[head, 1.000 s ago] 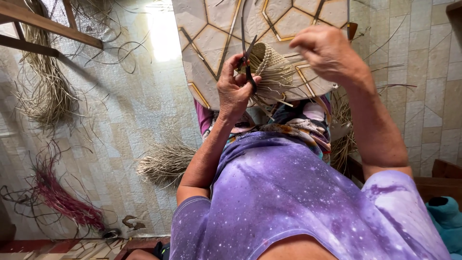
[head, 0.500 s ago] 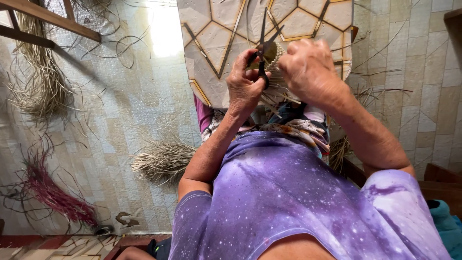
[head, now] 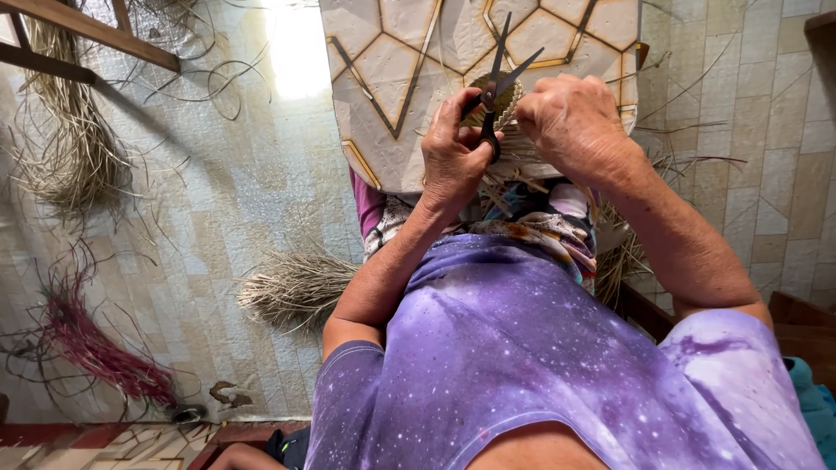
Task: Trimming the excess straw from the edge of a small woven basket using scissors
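Scissors (head: 496,87) gripped in left hand (head: 453,152), blades open at 12 o'clock | right hand (head: 575,117) fingers closed on woven straw piece (head: 505,100) over patterned surface (head: 401,87) | step: trimming stray fibres | next: likely close blades near weave.

Black scissors (head: 498,85), blades open, above small woven straw piece (head: 509,103).

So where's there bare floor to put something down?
Free: the tiled floor between the hanging straw bundle and the patterned board, and right of that board. Crowded: around the red fibre bunch, the pale straw pile and both hands.
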